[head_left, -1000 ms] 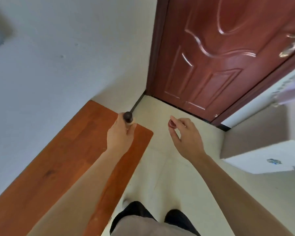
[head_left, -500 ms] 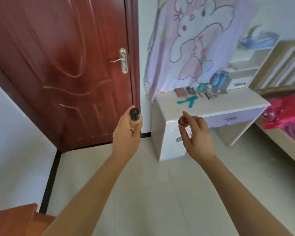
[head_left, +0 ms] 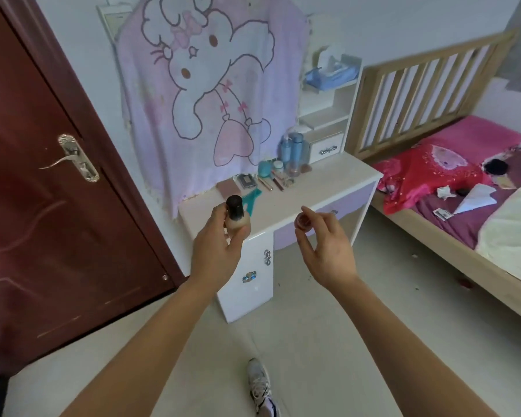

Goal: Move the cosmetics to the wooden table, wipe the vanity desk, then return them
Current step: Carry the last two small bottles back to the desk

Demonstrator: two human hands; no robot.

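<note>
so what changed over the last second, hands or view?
The view swung from the wooden table corner and door round to the white vanity desk, now straight ahead and nearer. Nothing was picked up or released: the left hand holds the beige bottle with black cap as before, and the right hand pinches the same small round reddish jar. Both items are carried in the air short of the desk.

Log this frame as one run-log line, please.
phase: carrying cosmetics toward vanity desk | left hand: holds black-capped bottle | right hand: pinches small red jar | desk: other cosmetics at back
</note>
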